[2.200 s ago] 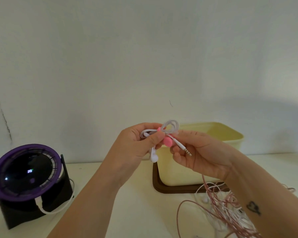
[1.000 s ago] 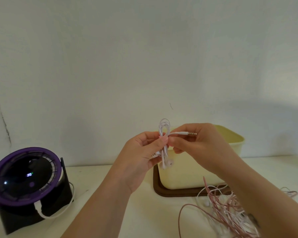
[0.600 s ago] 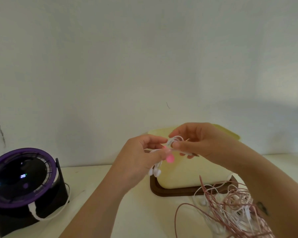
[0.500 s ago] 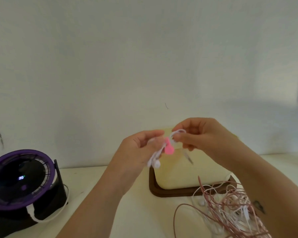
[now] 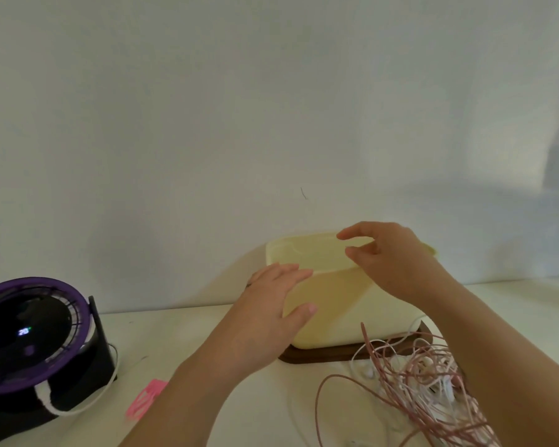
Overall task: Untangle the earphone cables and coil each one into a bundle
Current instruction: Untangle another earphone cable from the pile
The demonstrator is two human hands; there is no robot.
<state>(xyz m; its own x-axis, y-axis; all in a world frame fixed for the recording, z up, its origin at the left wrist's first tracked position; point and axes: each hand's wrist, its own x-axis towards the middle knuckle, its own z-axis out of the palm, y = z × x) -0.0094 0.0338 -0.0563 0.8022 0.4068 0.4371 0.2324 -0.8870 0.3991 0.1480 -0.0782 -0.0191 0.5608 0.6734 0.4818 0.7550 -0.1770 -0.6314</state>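
Both left hand (image 5: 268,306) and right hand (image 5: 396,262) fingers (image 5: 292,272) are apart from tangled cables (image 5: 428,393).

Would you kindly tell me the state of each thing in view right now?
Yellow box: open-topped, standing on a brown tray.
Left hand: open, resting on the box's near left corner.
Right hand: open, relaxed above the box, holding nothing.
Earphone cables: pink and white, tangled on the table.
Purple fan: display lit.
Pink plastic item: lying beside the fan.

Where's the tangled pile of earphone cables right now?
In the head view it is at the lower right: the tangled cables lie on the table, just in front of the cream box and its brown tray.
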